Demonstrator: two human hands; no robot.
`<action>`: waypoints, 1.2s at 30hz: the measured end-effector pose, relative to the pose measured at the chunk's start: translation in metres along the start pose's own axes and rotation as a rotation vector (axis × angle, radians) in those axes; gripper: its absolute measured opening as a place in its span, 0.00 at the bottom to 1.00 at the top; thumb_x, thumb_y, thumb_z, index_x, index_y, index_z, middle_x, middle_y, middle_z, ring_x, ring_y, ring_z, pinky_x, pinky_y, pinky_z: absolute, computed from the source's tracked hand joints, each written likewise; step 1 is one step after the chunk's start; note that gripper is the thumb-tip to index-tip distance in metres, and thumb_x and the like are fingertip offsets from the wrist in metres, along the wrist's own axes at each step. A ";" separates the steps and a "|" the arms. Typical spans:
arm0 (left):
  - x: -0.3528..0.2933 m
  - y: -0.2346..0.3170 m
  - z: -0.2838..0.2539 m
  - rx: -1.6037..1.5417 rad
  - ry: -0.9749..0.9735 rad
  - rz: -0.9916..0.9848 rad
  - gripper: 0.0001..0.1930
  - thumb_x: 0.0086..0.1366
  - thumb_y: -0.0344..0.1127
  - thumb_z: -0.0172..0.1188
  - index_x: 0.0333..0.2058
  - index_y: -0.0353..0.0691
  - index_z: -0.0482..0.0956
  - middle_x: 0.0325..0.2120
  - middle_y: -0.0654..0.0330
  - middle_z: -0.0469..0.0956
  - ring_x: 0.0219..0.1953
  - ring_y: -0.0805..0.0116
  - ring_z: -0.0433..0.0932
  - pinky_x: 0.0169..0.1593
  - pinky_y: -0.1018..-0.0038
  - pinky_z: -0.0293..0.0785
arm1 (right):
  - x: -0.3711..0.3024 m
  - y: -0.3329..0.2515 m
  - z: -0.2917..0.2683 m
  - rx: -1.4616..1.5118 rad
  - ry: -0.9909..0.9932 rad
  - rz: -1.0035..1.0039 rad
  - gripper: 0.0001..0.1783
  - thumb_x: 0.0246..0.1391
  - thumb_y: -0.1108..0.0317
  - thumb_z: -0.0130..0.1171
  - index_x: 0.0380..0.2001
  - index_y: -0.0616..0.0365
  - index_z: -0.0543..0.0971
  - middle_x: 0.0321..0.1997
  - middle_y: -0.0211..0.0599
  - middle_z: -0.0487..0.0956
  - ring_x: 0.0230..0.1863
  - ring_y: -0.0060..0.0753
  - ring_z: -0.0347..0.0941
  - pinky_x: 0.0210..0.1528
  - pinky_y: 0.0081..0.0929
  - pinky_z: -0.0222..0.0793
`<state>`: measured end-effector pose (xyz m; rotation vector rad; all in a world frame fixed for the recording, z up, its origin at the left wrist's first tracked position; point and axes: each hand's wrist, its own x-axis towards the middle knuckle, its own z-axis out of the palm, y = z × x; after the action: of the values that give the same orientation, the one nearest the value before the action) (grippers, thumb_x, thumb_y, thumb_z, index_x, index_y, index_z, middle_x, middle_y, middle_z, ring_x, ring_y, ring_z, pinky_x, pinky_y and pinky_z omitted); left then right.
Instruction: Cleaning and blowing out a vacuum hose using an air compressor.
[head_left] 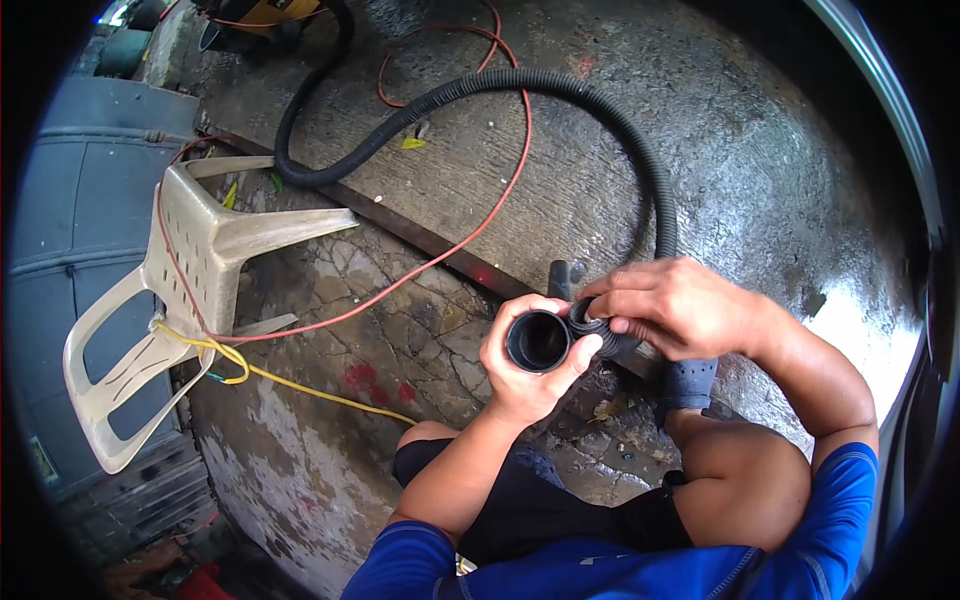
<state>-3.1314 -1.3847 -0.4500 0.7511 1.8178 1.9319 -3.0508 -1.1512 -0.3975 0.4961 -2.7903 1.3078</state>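
My left hand (522, 392) is wrapped around a short black plastic tube (538, 342), its round open end facing up at me. Against it, my right hand (672, 305) grips the ribbed end of a black corrugated hose (590, 318), fingers curled over the rim. The left thumb reaches across to this hose end, so the two parts sit side by side, touching. Beyond the hands the hose (640, 140) arches up and loops left toward a yellow and black machine (265, 12). A dark stub (560, 278) shows just past the left fingers; what it belongs to is unclear.
A beige plastic chair (190, 235) lies tipped over at left, with a yellow cord (320, 391) tied to it. A red-orange cord (455, 250) crosses the wet concrete floor (740, 130). A dark metal strip (400, 222) runs diagonally. My dark clog (688, 382) stands near the right hand.
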 end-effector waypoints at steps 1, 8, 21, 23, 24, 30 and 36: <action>-0.001 -0.001 0.000 0.008 -0.023 -0.005 0.26 0.56 0.32 0.82 0.49 0.34 0.76 0.42 0.55 0.83 0.44 0.69 0.82 0.52 0.69 0.80 | 0.000 0.003 -0.005 -0.020 -0.027 -0.014 0.10 0.63 0.69 0.62 0.47 0.58 0.80 0.46 0.42 0.85 0.48 0.51 0.83 0.47 0.46 0.81; 0.004 -0.013 0.005 -0.073 -0.156 0.023 0.35 0.49 0.36 0.88 0.50 0.36 0.73 0.44 0.54 0.84 0.46 0.69 0.83 0.53 0.69 0.81 | 0.002 0.006 -0.019 -0.038 -0.122 -0.014 0.07 0.59 0.70 0.62 0.39 0.57 0.78 0.33 0.36 0.85 0.37 0.48 0.84 0.38 0.44 0.80; 0.014 -0.005 -0.007 0.101 -0.295 -0.019 0.29 0.51 0.31 0.85 0.47 0.35 0.76 0.43 0.55 0.85 0.46 0.69 0.83 0.53 0.70 0.81 | 0.003 -0.004 -0.015 -0.045 -0.173 0.104 0.11 0.54 0.70 0.66 0.38 0.59 0.76 0.36 0.42 0.80 0.38 0.54 0.82 0.37 0.49 0.77; 0.013 -0.007 -0.007 0.076 -0.298 -0.037 0.29 0.51 0.31 0.85 0.47 0.35 0.76 0.43 0.56 0.85 0.46 0.70 0.83 0.53 0.70 0.81 | 0.003 -0.004 -0.014 -0.040 -0.203 0.117 0.11 0.54 0.70 0.67 0.38 0.59 0.75 0.38 0.43 0.79 0.39 0.54 0.82 0.37 0.50 0.77; 0.012 -0.008 -0.007 0.052 -0.300 -0.053 0.29 0.51 0.31 0.85 0.47 0.36 0.76 0.43 0.56 0.85 0.46 0.70 0.83 0.53 0.70 0.81 | 0.002 -0.003 -0.013 -0.048 -0.211 0.122 0.12 0.54 0.70 0.68 0.38 0.59 0.76 0.39 0.40 0.80 0.40 0.53 0.82 0.37 0.48 0.77; 0.009 -0.015 -0.012 0.073 -0.251 -0.010 0.29 0.52 0.30 0.85 0.48 0.36 0.76 0.44 0.56 0.84 0.47 0.70 0.84 0.54 0.69 0.81 | 0.000 0.000 -0.010 0.166 -0.117 0.188 0.16 0.52 0.73 0.69 0.44 0.57 0.76 0.42 0.42 0.83 0.43 0.55 0.83 0.43 0.49 0.79; 0.007 -0.012 -0.008 0.082 -0.230 0.015 0.28 0.52 0.29 0.85 0.47 0.36 0.76 0.46 0.55 0.84 0.48 0.68 0.84 0.55 0.68 0.82 | -0.003 0.008 -0.005 0.273 -0.049 0.155 0.18 0.52 0.73 0.71 0.46 0.59 0.79 0.45 0.43 0.85 0.45 0.50 0.84 0.47 0.44 0.81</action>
<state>-3.1426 -1.3860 -0.4610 0.9726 1.7631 1.7087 -3.0506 -1.1416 -0.4013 0.3267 -2.7500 1.7452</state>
